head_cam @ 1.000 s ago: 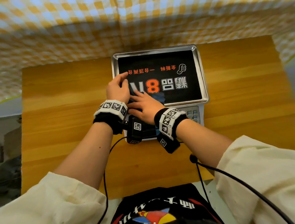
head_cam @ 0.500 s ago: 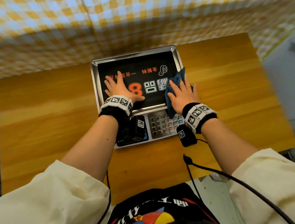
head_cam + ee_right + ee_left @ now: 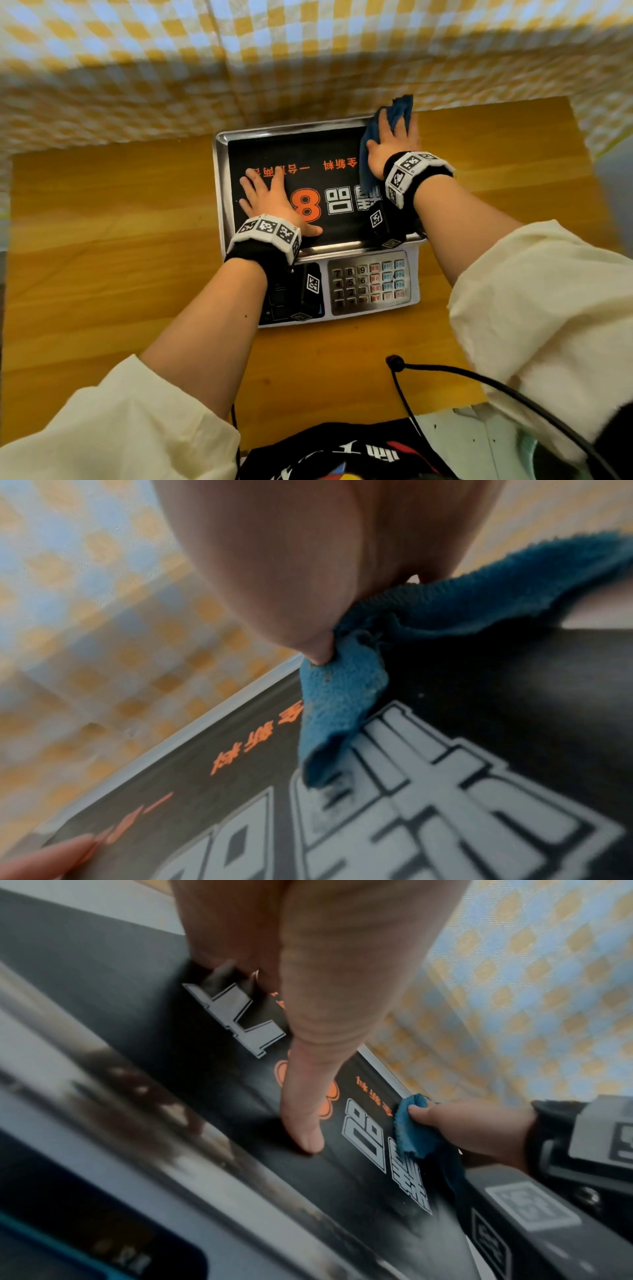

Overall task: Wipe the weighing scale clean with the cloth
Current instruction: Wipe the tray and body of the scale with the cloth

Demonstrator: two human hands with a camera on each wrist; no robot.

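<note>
The weighing scale (image 3: 308, 150) stands on a wooden table, its steel tray covered by a black printed film (image 3: 514, 683). My left hand (image 3: 270, 198) lies flat on the tray's left half, fingers spread, thumb (image 3: 308, 1096) pressed on the film. At the tray's far right corner my right hand (image 3: 390, 147) presses the blue cloth (image 3: 400, 106) down with straight, spread fingers. The cloth (image 3: 414, 1134) bunches under the right thumb, and a fold (image 3: 342, 696) trails over the white lettering. The cloth's far edge sticks out past the tray rim.
The scale's keypad (image 3: 370, 281) and dark display (image 3: 281, 301) face me at the front. A yellow checked curtain (image 3: 308, 51) hangs right behind the table (image 3: 102, 257). Black cables (image 3: 445, 370) run across the table's near edge by my body.
My right hand has slid the cloth from the tray's near right part up to its far right corner. My left hand has stayed flat on the left half.
</note>
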